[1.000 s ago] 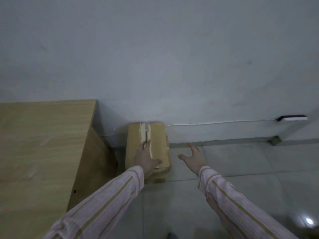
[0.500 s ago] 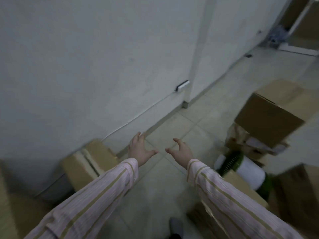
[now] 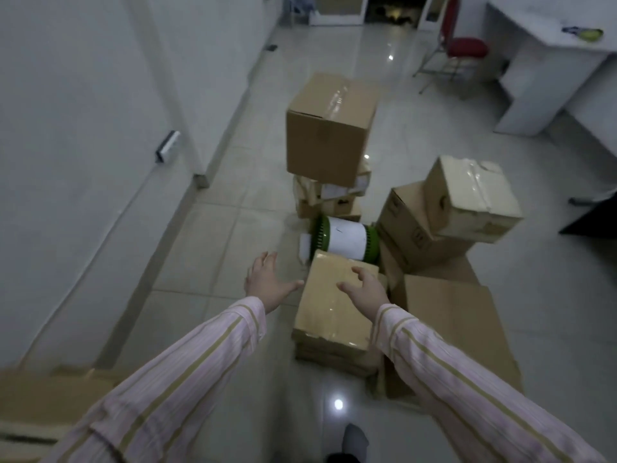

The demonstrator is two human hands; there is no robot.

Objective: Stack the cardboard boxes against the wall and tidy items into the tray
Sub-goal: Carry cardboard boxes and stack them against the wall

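Note:
Several cardboard boxes lie scattered on the tiled floor. A flat taped box [image 3: 329, 312] sits on a low stack just in front of me. My left hand [image 3: 267, 282] hovers open beside its left edge, holding nothing. My right hand [image 3: 365, 289] is spread open over the box's top right part; contact cannot be told. A large box [image 3: 327, 128] stands on smaller ones further off. Two tilted boxes [image 3: 467, 198] lean at the right. The box placed by the wall [image 3: 43, 402] shows at the bottom left.
A white and green cylinder [image 3: 344, 237] lies on its side behind the near box. A flattened carton [image 3: 454, 329] lies at the right. The wall [image 3: 66, 128] runs along the left. A red chair [image 3: 464, 48] and a white desk [image 3: 551, 61] stand far back.
The view has swung right, from the box by the wall to the scattered pile. My left hand left the placed box and both hands now reach toward the near flat box.

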